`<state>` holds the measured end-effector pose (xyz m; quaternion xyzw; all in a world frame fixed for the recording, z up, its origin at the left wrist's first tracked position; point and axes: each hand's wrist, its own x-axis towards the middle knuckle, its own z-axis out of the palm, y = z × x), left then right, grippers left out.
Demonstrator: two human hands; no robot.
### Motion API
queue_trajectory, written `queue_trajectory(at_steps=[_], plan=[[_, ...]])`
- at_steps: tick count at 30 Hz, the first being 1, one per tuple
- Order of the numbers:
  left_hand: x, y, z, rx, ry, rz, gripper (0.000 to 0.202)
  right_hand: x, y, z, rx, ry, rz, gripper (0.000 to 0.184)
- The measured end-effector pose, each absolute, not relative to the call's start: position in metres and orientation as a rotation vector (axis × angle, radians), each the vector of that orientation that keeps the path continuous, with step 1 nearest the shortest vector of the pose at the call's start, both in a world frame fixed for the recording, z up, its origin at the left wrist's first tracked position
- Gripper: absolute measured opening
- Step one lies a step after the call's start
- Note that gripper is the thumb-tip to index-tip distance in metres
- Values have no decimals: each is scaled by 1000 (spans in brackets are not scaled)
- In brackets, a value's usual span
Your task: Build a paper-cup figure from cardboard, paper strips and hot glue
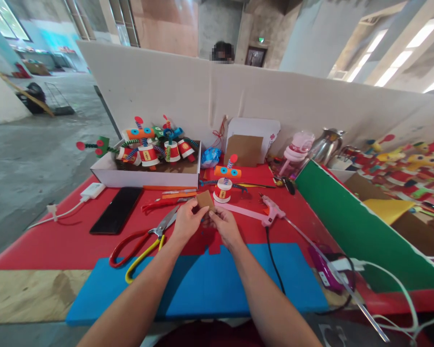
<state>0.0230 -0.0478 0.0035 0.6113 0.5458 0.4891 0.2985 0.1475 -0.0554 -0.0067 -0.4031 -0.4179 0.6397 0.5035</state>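
A small brown cardboard piece (pixel 204 198) is pinched between the fingers of my left hand (pixel 188 220). Close beside it, my right hand (pixel 224 224) has thumb and fingers closed at the piece's lower right edge; its fingertips are partly hidden. Just behind the hands stands a paper-cup figure (pixel 223 191) with an orange tube head, blue eyes and coiled arms. Scissors (pixel 155 232) with one red and one yellow handle lie left of my left hand. A pink glue gun (pixel 271 210) rests to the right, a clear glue stick running out of its back.
At the back left, a white box (pixel 144 179) holds several similar figures. A black phone (pixel 116 210) and white charger (pixel 92 191) lie left. A blue mat (pixel 210 279) lines the front edge. A green-sided box (pixel 365 226) and purple power strip (pixel 327 270) with cables sit right.
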Motion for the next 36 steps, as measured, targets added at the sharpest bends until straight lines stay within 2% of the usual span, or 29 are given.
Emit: queue_trajectory(at_steps=[6, 13, 16, 21, 24, 28, 32, 36], plan=[[25, -50, 3, 1774, 1435, 1312, 1, 147, -53, -9, -1043, -955, 1520, 19], [29, -64, 7, 2274, 1352, 1193, 23, 147, -59, -11, -1048, -869, 1508, 20], [29, -64, 6, 2428, 1288, 1120, 25, 147, -60, -11, -1050, -822, 1507, 21], [27, -52, -3, 1908, 1453, 1395, 11, 149, -55, -8, -1012, -979, 1475, 23], [25, -47, -7, 1646, 1520, 1429, 13, 152, -51, -8, -1020, -1127, 1463, 20], [24, -46, -8, 1591, 1427, 1372, 19, 156, -49, -11, -1043, -1268, 1382, 22], [21, -46, -7, 1598, 1409, 1205, 16, 159, -51, -12, -1044, -1381, 1290, 23], [17, -44, -8, 1642, 1397, 1238, 17, 158, -53, -12, -1124, -1439, 1199, 22]])
